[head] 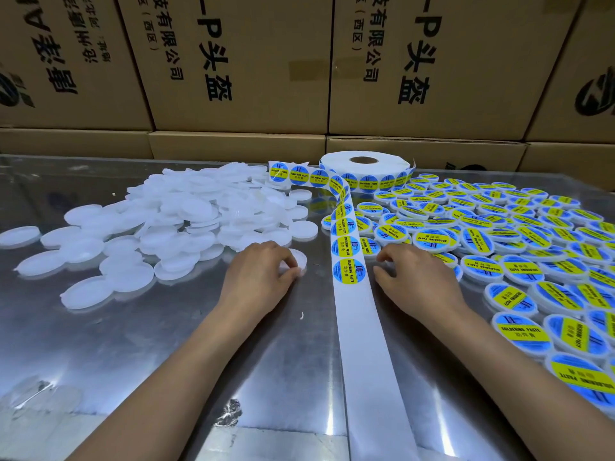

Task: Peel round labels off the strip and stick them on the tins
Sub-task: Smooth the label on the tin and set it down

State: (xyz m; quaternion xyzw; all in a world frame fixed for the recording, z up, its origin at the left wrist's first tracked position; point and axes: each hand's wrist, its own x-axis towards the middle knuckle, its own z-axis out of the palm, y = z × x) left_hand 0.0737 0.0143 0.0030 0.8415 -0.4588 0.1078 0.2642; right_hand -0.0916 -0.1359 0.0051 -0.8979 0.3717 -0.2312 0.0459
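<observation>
Cardboard boxes (239,61) back a shiny metal table (133,344) where the label strip (349,261) runs from its roll (364,164) between unlabelled white tins (186,211) and labelled tins (499,234). The left hand (263,274) pinches one blank tin (296,261) beside the strip. The right hand (412,277) rests with fingers curled just right of the strip; whether it holds anything cannot be told.

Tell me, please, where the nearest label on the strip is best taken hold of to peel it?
Pinch the nearest label at its near rim. Bare backing of the strip lies just below it, so a nail could probably lift that curved edge. Come from the right with the right hand, which rests beside it; the left hand holds a blank tin.
</observation>
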